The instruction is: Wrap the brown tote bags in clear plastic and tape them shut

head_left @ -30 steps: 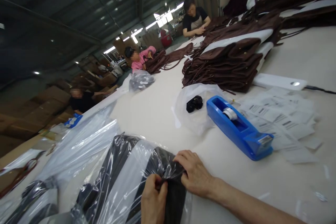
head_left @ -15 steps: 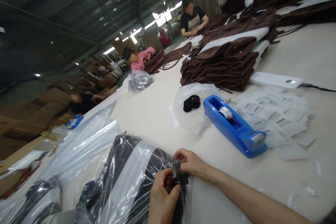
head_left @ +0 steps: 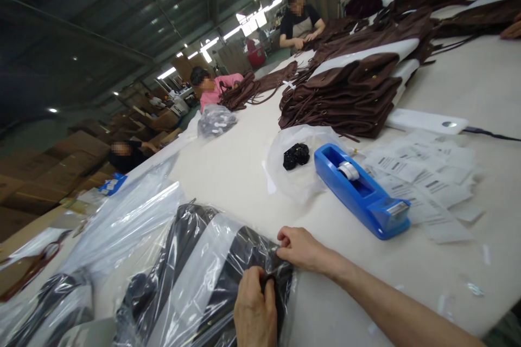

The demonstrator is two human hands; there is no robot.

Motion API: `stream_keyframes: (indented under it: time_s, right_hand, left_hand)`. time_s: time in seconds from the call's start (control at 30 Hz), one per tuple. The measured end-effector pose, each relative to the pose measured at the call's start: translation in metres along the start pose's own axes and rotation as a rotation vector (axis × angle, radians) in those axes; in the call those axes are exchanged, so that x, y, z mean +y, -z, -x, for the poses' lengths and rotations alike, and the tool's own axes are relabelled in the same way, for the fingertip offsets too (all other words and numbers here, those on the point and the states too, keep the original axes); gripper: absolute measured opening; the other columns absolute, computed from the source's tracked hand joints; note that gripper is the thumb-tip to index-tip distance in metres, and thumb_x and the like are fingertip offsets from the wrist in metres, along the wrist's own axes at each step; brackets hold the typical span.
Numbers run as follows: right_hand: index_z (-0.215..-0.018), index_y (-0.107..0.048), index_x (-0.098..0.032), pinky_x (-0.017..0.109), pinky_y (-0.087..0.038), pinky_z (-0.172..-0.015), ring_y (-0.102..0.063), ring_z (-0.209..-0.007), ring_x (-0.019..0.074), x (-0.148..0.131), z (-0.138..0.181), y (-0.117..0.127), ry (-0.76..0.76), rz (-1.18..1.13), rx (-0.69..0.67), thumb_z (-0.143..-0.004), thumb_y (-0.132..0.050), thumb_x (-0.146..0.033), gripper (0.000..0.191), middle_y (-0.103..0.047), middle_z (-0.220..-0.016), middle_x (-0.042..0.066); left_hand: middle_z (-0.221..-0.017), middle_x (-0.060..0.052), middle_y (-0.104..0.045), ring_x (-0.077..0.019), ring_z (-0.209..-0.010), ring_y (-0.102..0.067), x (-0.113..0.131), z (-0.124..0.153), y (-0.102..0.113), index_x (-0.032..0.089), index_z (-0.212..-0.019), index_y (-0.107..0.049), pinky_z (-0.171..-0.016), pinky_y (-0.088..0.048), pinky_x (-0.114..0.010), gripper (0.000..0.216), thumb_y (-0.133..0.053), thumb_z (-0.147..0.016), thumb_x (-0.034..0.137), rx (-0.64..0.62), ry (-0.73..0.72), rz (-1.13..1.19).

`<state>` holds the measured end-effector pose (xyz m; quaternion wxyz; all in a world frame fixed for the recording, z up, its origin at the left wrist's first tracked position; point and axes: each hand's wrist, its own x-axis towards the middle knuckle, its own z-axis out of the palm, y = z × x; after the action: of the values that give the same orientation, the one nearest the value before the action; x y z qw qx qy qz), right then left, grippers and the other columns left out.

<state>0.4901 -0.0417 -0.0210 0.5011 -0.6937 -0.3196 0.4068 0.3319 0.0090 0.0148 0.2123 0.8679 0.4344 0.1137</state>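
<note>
A dark handbag (head_left: 248, 249) with a white band around it lies inside a clear plastic bag (head_left: 195, 287) at the front of the table. My left hand (head_left: 255, 306) rests on its right part, fingers curled and closed on the plastic. At the far right corner of the same bag, my right hand (head_left: 303, 249) has thumb and fingers pinched together at the plastic's edge. What lies under the left fingertips is partly hidden. Beyond my right hand stands a blue tape dispenser (head_left: 362, 195).
Printed labels (head_left: 427, 184) spread right of the dispenser. Black items (head_left: 296, 156) lie on white plastic (head_left: 285, 184). Brown bags (head_left: 342, 97) are stacked behind, beside a white device (head_left: 427, 121). Plastic sheets (head_left: 126, 227) lie left. Co-workers (head_left: 301, 21) stand across the table.
My right hand has shifted slightly up and away from my left, its fingers drawn closer together. My left hand has turned over more, its back now facing up, on the bag's right part.
</note>
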Motion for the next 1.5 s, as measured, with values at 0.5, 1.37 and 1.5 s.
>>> stream_keyframes:
  time_s: [0.5, 1.37, 1.5]
  right_hand:
    - [-0.049, -0.050, -0.016, 0.018, -0.027, -0.036, -0.038, -0.038, 0.0081, -0.006, 0.006, -0.002, -0.230, -0.244, -0.325, -0.056, -0.050, -0.012, 0.008, -0.040, -0.039, -0.007]
    - [-0.052, -0.045, -0.016, 0.018, -0.035, -0.037, -0.044, -0.038, 0.0094, -0.002, 0.010, -0.022, -0.321, -0.487, -0.316, -0.045, -0.059, -0.003, 0.020, -0.047, -0.039, -0.007]
    - [-0.053, -0.045, -0.015, 0.017, -0.038, -0.037, -0.047, -0.038, 0.0093, -0.004, 0.011, -0.022, -0.340, -0.562, -0.351, -0.046, -0.057, -0.001, 0.019, -0.051, -0.041, -0.004]
  left_hand:
    - [-0.092, -0.010, -0.059, -0.0213, -0.087, -0.057, -0.012, 0.032, -0.043, 0.016, -0.112, -0.054, -0.079, -0.045, -0.035, 0.033, -0.045, -0.080, 0.014, 0.436, -0.474, -0.178]
    - [-0.104, -0.018, -0.059, -0.0329, -0.096, -0.055, -0.018, 0.074, -0.051, 0.017, -0.133, -0.030, -0.080, -0.039, -0.046, 0.072, -0.058, -0.075, 0.048, 0.597, -0.303, -0.477]
    - [-0.102, -0.017, -0.058, -0.0303, -0.095, -0.054, -0.008, 0.062, -0.036, 0.012, -0.115, -0.047, -0.079, -0.041, -0.042, 0.054, -0.059, -0.075, 0.046, 0.550, -0.381, -0.393]
